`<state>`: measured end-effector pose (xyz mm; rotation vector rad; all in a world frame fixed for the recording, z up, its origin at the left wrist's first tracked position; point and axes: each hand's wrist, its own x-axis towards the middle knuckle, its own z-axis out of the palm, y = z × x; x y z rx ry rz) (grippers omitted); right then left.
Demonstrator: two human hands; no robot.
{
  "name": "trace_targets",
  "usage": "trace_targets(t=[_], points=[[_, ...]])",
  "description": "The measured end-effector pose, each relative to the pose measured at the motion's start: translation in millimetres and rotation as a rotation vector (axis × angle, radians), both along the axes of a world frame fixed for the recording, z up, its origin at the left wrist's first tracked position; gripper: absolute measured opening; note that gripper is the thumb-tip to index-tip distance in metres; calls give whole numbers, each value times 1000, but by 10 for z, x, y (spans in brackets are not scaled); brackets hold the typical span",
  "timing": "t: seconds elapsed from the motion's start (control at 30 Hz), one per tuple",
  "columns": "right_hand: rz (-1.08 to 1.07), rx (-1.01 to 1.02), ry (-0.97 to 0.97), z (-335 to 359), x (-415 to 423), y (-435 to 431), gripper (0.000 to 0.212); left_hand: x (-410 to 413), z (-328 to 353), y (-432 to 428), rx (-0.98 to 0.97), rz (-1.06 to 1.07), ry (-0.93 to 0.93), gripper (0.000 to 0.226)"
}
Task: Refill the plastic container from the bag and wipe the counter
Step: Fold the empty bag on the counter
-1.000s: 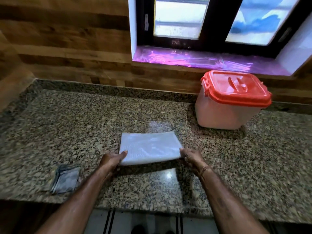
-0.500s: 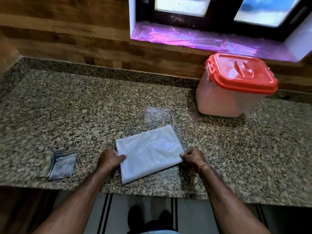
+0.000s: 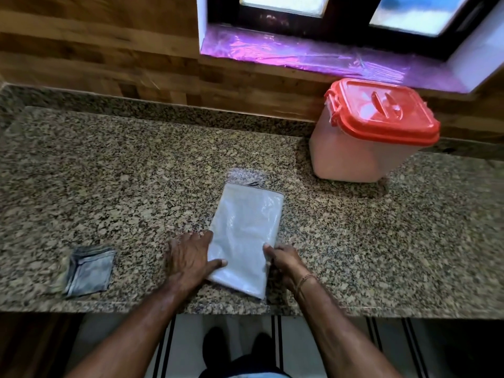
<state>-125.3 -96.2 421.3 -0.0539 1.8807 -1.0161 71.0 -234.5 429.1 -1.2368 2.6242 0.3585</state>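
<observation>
A white plastic bag (image 3: 246,225) lies flat on the granite counter (image 3: 136,186), its long side pointing away from me and its near corner close to the front edge. My left hand (image 3: 188,257) rests against the bag's left edge with straight fingers, the thumb lying on top of it. At the bag's right edge, my right hand (image 3: 283,261) pinches it with the thumb above and curled fingers beside it. The translucent plastic container (image 3: 351,154) with a closed red lid (image 3: 381,110) stands at the back right, apart from the bag.
A folded grey-blue cloth (image 3: 88,271) lies near the front edge at the left. A wooden wall and a window sill (image 3: 300,55) run behind the counter. Below the edge I see floor and my feet.
The bag has turned from lying crosswise to lying lengthwise away from me. Both hands moved closer together at its near end, and the view tilted further down.
</observation>
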Motion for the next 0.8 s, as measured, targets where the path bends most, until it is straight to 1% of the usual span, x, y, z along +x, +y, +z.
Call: trace_targets(t=[0.07, 0.1, 0.13, 0.2, 0.27, 0.3, 0.4, 0.47, 0.57, 0.63, 0.7, 0.73, 0.8], points=[[-52, 10, -27, 19, -51, -44, 24, -11, -1, 51, 7, -32, -19, 61], [-54, 13, -44, 36, -78, -57, 24, -6, -13, 78, 55, -18, 14, 54], [-62, 9, -47, 55, -92, -66, 23, 1, -32, 90, 130, 35, 91, 50], [-70, -21, -81, 116, -107, -77, 17, 17, -84, 64, 265, 243, 270, 56], [-77, -65, -125, 170, -104, -81, 11, -8, -89, -33, 351, 411, 344, 62], [-77, -84, -156, 209, -88, -76, 10, -37, -69, -88, 437, 484, 380, 58], [-104, -162, -259, 267, -40, -49, 18, -129, -24, -228, 798, 706, 556, 45], [-116, -193, -297, 323, -15, -25, 25, -112, -42, -296, 995, 818, 564, 47], [-152, -233, -356, 377, -19, 8, 31, -59, -135, -315, 1193, 883, 531, 47], [-159, -226, -342, 405, -34, 20, 29, -52, -144, -282, 1279, 921, 575, 40], [-143, -208, -317, 427, -65, 25, 25, -63, -98, -262, 1296, 918, 626, 35], [-141, -211, -310, 440, -80, 27, 22, -80, -53, -264, 1294, 905, 647, 35], [-142, -243, -281, 476, -113, 12, 23, -118, 43, -300, 1287, 896, 720, 42]])
